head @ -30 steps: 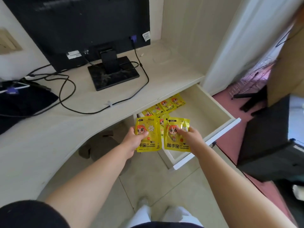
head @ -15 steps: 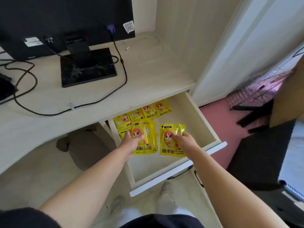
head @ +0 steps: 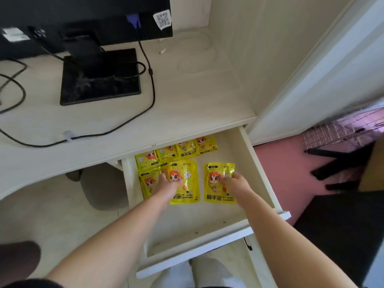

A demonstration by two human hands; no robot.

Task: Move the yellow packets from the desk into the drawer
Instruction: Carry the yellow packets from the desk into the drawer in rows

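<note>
The cream drawer (head: 212,235) stands pulled out under the desk. My left hand (head: 167,187) grips a yellow hand-warmer packet (head: 188,179) low inside the drawer, over its middle. My right hand (head: 235,185) holds a second yellow packet (head: 216,183) just to the right of the first. Both packets lie flat or nearly flat on the drawer floor. Several more yellow packets (head: 185,151) sit in a row at the drawer's back, and another packet (head: 148,183) lies at the left, partly under my left hand's packet.
The desk top (head: 187,96) carries a black monitor stand (head: 99,77) and black cables (head: 116,129). A pale wall panel (head: 270,48) rises right of the desk. Pink floor (head: 286,169) and a dark chair base (head: 340,163) lie to the right.
Both hands have gone down and forward from above the drawer's front into it, lowering the two packets to the drawer floor. The camera has tilted down and closer.
</note>
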